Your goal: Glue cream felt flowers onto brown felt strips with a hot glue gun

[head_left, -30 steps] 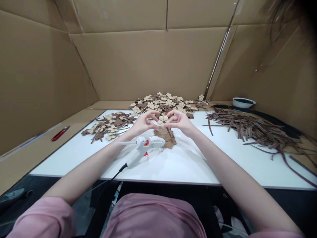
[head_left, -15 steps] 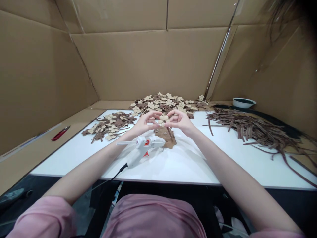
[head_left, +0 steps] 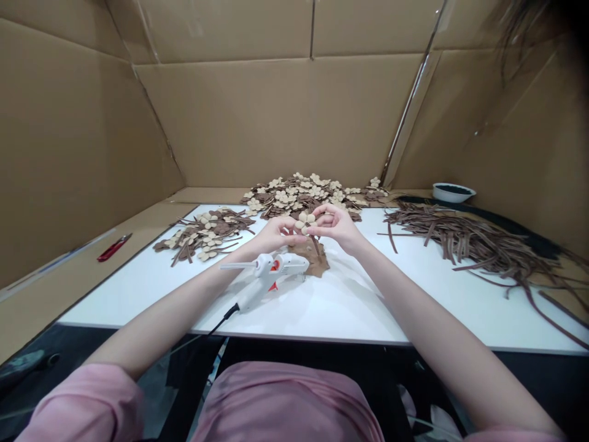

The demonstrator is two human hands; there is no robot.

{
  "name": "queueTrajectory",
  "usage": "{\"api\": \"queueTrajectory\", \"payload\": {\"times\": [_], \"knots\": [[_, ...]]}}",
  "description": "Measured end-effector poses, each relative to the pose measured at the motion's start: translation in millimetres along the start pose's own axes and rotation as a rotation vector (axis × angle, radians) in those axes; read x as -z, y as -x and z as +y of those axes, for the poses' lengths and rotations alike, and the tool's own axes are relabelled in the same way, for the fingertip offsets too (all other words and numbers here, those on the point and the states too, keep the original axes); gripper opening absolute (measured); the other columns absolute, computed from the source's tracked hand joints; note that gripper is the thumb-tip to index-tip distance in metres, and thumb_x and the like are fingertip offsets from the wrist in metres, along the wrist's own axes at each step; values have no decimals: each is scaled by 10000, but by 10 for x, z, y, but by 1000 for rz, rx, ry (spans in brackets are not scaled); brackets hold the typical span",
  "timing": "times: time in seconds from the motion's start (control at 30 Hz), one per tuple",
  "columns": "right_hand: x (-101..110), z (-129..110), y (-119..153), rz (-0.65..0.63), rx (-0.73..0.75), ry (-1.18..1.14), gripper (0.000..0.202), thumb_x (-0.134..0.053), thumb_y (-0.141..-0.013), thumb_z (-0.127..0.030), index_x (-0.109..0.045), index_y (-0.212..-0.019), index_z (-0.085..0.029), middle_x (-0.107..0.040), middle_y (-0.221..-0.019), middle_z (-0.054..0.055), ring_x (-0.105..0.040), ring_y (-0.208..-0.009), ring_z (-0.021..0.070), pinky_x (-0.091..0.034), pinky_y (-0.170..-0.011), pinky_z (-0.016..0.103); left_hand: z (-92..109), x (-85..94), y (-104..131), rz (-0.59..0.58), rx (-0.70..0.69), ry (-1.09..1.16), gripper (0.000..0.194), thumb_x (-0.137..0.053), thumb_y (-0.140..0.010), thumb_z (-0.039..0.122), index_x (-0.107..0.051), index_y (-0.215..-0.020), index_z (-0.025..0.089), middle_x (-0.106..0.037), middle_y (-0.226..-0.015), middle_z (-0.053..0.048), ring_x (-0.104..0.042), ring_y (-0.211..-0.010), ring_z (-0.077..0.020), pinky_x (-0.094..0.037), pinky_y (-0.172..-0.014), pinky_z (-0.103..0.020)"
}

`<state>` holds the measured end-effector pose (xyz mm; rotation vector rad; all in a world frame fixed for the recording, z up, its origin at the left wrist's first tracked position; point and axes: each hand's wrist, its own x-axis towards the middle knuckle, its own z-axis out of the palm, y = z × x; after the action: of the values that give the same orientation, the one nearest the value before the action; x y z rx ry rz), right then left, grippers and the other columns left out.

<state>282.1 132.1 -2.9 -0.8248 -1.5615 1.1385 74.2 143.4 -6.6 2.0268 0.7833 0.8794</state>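
Just beyond the glue gun (head_left: 264,276), in the head view, I am holding up a small cream flower (head_left: 305,221), with a narrow brown strip (head_left: 316,247) hanging below it. My right hand (head_left: 339,227), to the right of the glue gun and farther out, is pinching the cream flower: its grip is clamped on the right side, fingers curling above and thumb below. My left hand (head_left: 276,234), directly behind the glue gun, is bending its fingers close together at the cream flower's left edge; I cannot tell whether that grip is pressing on the petals or only lying against them.

Just behind the glue gun's right end, a ragged brown piece (head_left: 319,264) is lying on the white desk (head_left: 350,313). The glue gun is pointing its pale stick left, its black cord (head_left: 225,320) running toward the near edge. Well behind it, I am seeing a heap of cream and brown flowers (head_left: 299,190). Left of it and farther back, a smaller bunch (head_left: 209,230) is lying; far left of it, a red tool (head_left: 114,247) is resting on cardboard. Well to its right, brown strips (head_left: 464,236) are spreading in a tangle, a white bowl (head_left: 453,197) sitting behind them.
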Motion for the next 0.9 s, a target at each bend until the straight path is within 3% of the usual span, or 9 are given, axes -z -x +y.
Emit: {"api": "queueTrajectory", "payload": {"times": [0.27, 0.5, 0.67, 0.77, 0.9], "knots": [[27, 39, -16, 35, -9, 22, 525, -892, -494, -373, -549, -849, -193, -645, -635, -18, -659, -634, 177, -506, -615, 294, -54, 108, 48, 90, -33, 231, 268, -724, -769, 397, -675, -770, 134, -638, -864, -55, -583, -775, -160, -435, -701, -266], [23, 52, -18, 44, -18, 21, 515, -890, -500, -369, -547, -844, -195, -666, -647, -9, -670, -652, 187, -510, -621, 299, -56, 87, 16, 174, -189, 293, 231, -723, -785, 361, -678, -708, 148, -619, -928, -66, -576, -877, -178, -428, -794, -283], [18, 37, -10, 43, -33, 10, 508, -891, -493, -358, -547, -829, -195, -678, -635, -1, -669, -644, 188, -500, -620, 299, -33, 55, 33, 59, -158, 416, 235, -699, -816, 346, -634, -726, 139, -656, -1092, -103, -613, -949, -203, -448, -819, -307], [15, 19, -8, 57, -24, -9, 510, -894, -481, -361, -547, -815, -194, -673, -621, -8, -663, -619, 182, -490, -605, 293, -43, 54, 35, 7, -113, 395, 250, -665, -849, 368, -602, -770, 139, -705, -898, -92, -612, -773, -155, -443, -723, -272], [23, 11, -17, 112, 10, -33, 536, -901, -467, -357, -544, -835, -202, -675, -629, -21, -669, -614, 181, -501, -616, 301, -101, 89, 30, 38, -59, 258, 266, -649, -860, 393, -601, -824, 134, -672, -702, -47, -552, -641, -113, -416, -638, -231]]}}
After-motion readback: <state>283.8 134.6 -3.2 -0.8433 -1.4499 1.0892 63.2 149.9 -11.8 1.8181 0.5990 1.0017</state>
